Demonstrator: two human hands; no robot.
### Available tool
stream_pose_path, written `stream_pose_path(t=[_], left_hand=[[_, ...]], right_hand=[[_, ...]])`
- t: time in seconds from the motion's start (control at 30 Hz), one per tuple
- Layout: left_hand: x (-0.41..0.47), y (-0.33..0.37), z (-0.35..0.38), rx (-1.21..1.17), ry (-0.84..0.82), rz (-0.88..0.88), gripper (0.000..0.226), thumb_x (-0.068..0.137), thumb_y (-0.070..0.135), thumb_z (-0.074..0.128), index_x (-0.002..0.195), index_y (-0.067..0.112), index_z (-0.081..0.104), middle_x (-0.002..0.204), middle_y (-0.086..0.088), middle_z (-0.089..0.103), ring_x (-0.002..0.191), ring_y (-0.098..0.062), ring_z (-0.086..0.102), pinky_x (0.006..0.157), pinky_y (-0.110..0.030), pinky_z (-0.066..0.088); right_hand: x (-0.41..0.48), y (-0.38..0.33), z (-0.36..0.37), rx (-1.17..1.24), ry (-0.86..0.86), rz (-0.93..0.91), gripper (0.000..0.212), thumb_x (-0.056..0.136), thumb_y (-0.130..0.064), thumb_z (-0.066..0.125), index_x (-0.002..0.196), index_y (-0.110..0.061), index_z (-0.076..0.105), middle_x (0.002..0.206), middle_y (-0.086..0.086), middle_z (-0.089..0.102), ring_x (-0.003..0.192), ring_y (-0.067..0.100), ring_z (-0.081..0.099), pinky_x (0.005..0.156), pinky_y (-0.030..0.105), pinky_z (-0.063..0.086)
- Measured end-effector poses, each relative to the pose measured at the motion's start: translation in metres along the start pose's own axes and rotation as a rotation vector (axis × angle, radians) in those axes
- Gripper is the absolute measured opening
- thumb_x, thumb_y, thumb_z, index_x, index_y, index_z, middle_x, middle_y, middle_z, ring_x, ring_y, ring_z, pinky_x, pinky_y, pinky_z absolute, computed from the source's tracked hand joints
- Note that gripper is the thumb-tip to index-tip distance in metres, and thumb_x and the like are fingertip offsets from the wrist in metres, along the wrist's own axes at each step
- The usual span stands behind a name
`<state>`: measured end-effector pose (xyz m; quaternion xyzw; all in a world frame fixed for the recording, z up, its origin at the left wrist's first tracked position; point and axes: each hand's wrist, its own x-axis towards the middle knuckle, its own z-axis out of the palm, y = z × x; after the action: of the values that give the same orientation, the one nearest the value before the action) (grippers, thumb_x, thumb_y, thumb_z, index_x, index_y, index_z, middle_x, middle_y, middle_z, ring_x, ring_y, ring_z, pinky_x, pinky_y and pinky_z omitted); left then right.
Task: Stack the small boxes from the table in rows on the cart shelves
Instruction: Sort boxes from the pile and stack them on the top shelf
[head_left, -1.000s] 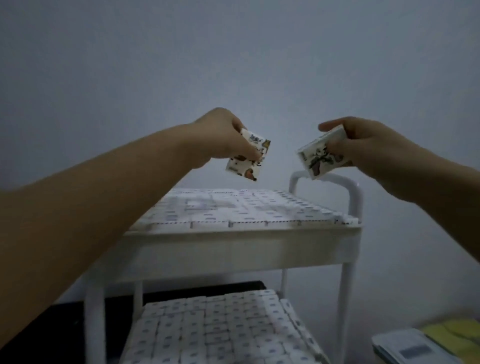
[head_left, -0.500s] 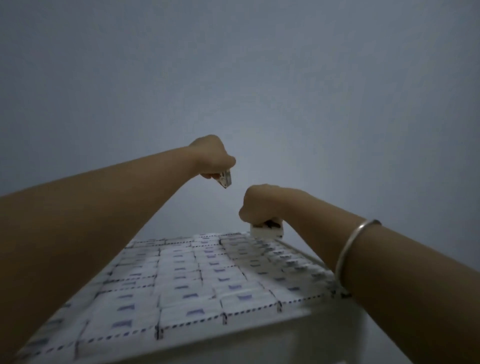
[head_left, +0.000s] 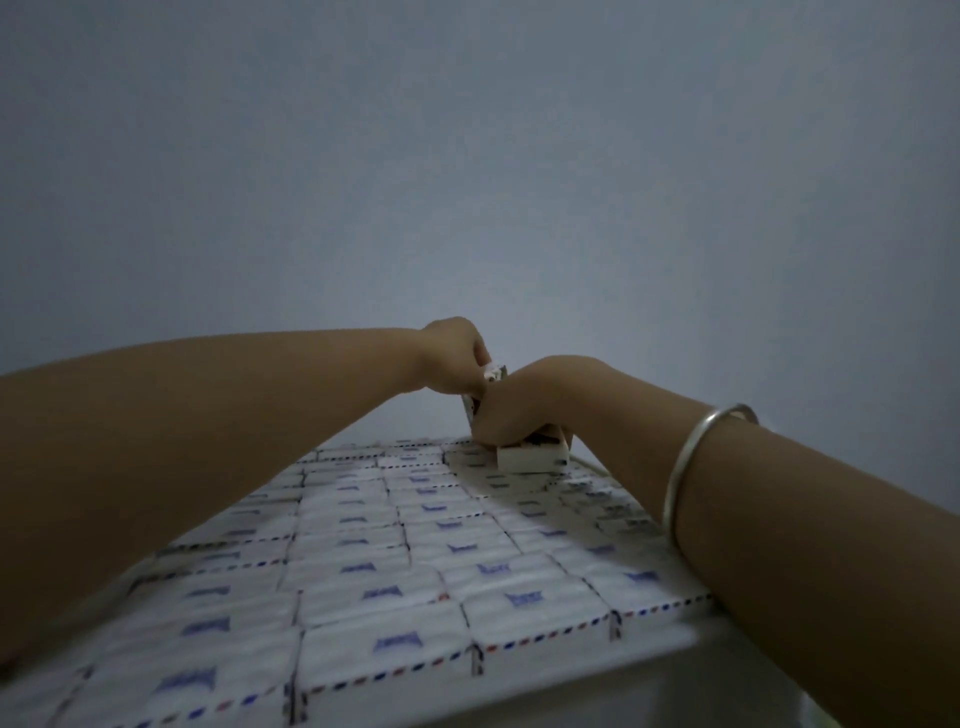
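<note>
The cart's top shelf (head_left: 571, 696) is covered by a flat layer of small white boxes (head_left: 384, 597) with blue marks and dashed red-blue edges. At the far right corner my right hand (head_left: 524, 405) holds a small white box (head_left: 532, 457) down on top of that layer, fingers curled over it. Just behind it my left hand (head_left: 452, 358) pinches another small printed box (head_left: 493, 373) on edge, touching my right hand. Most of the left-hand box is hidden by both hands.
A plain grey wall (head_left: 467, 156) fills the background right behind the cart. A metal bangle (head_left: 696, 457) sits on my right wrist. Both forearms reach across the shelf from the near corners.
Both hands have dropped and reached farther to the shelf's back right corner. The right-hand box now rests on the box layer, and the left hand has come in beside the right.
</note>
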<state>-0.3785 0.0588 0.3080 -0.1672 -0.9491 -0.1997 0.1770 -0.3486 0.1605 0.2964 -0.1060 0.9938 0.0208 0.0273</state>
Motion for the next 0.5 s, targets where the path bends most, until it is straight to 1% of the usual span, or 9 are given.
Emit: stream_pose_path(t=[0.03, 0.07, 0.17, 0.23, 0.27, 0.33, 0.37, 0.43, 0.5], left_hand=[[-0.001, -0.001, 0.003, -0.024, -0.02, 0.003, 0.021, 0.085, 0.011, 0.069, 0.107, 0.009, 0.069, 0.11, -0.007, 0.067, 0.098, -0.02, 0.062, 0.085, -0.031, 0.054], [-0.002, -0.002, 0.006, -0.054, -0.039, 0.003, 0.019, 0.086, 0.008, 0.067, 0.104, 0.011, 0.069, 0.108, -0.007, 0.067, 0.096, -0.02, 0.062, 0.084, -0.032, 0.055], [-0.002, -0.001, 0.008, -0.193, -0.093, -0.007, 0.018, 0.087, 0.002, 0.064, 0.1, 0.013, 0.067, 0.1, -0.006, 0.064, 0.09, -0.02, 0.062, 0.081, -0.03, 0.057], [-0.003, 0.001, 0.008, -0.25, -0.102, -0.009, 0.017, 0.087, 0.001, 0.064, 0.098, 0.014, 0.066, 0.095, -0.006, 0.063, 0.088, -0.019, 0.063, 0.078, -0.029, 0.057], [-0.003, 0.001, 0.009, -0.267, -0.092, -0.01, 0.016, 0.087, 0.002, 0.064, 0.098, 0.014, 0.066, 0.097, -0.007, 0.063, 0.088, -0.02, 0.063, 0.079, -0.03, 0.058], [-0.004, 0.001, 0.011, -0.301, -0.055, -0.006, 0.016, 0.087, 0.003, 0.065, 0.1, 0.013, 0.065, 0.105, -0.013, 0.064, 0.09, -0.023, 0.063, 0.079, -0.031, 0.058], [-0.004, 0.002, 0.012, -0.319, -0.043, 0.0, 0.016, 0.087, 0.003, 0.066, 0.101, 0.012, 0.065, 0.108, -0.015, 0.065, 0.089, -0.023, 0.063, 0.078, -0.03, 0.058], [-0.004, 0.003, 0.013, -0.324, -0.052, 0.011, 0.017, 0.087, 0.002, 0.063, 0.102, 0.01, 0.066, 0.109, -0.017, 0.065, 0.087, -0.022, 0.063, 0.079, -0.031, 0.057], [-0.003, 0.002, 0.015, -0.294, -0.08, 0.009, 0.021, 0.089, 0.001, 0.06, 0.108, 0.006, 0.066, 0.109, -0.018, 0.066, 0.089, -0.023, 0.063, 0.085, -0.034, 0.057]], right_hand=[[-0.001, 0.0, 0.0, 0.0, 0.002, 0.009, 0.021, 0.096, -0.016, 0.04, 0.079, -0.007, 0.048, 0.045, 0.005, 0.052, 0.032, 0.014, 0.045, 0.035, 0.014, 0.038], [-0.001, 0.0, 0.0, -0.009, 0.007, 0.011, 0.021, 0.097, -0.017, 0.04, 0.081, -0.007, 0.048, 0.046, 0.005, 0.053, 0.033, 0.014, 0.046, 0.036, 0.016, 0.039], [-0.005, 0.0, 0.002, -0.072, 0.051, -0.014, 0.018, 0.097, -0.02, 0.038, 0.095, -0.007, 0.051, 0.07, 0.008, 0.054, 0.052, 0.017, 0.05, 0.046, 0.024, 0.042], [-0.007, -0.001, 0.003, -0.097, 0.049, -0.023, 0.017, 0.098, -0.019, 0.038, 0.098, -0.006, 0.05, 0.073, 0.008, 0.052, 0.053, 0.017, 0.048, 0.045, 0.024, 0.041], [-0.008, -0.001, 0.003, -0.103, 0.044, -0.021, 0.017, 0.098, -0.019, 0.038, 0.099, -0.006, 0.049, 0.072, 0.008, 0.051, 0.052, 0.016, 0.048, 0.04, 0.022, 0.04], [-0.01, -0.001, 0.002, -0.133, 0.034, -0.006, 0.017, 0.099, -0.019, 0.038, 0.093, -0.007, 0.049, 0.069, 0.008, 0.05, 0.049, 0.016, 0.046, 0.035, 0.017, 0.037], [-0.011, -0.001, 0.001, -0.154, 0.037, 0.004, 0.017, 0.098, -0.019, 0.039, 0.091, -0.008, 0.049, 0.069, 0.007, 0.05, 0.048, 0.015, 0.046, 0.035, 0.017, 0.037], [-0.012, 0.0, 0.0, -0.179, 0.045, 0.019, 0.014, 0.097, -0.02, 0.039, 0.094, -0.009, 0.048, 0.068, 0.006, 0.051, 0.049, 0.015, 0.046, 0.039, 0.02, 0.037], [-0.01, -0.001, 0.0, -0.166, 0.032, 0.031, 0.016, 0.098, -0.019, 0.037, 0.094, -0.008, 0.048, 0.068, 0.007, 0.05, 0.05, 0.016, 0.045, 0.043, 0.024, 0.037]])
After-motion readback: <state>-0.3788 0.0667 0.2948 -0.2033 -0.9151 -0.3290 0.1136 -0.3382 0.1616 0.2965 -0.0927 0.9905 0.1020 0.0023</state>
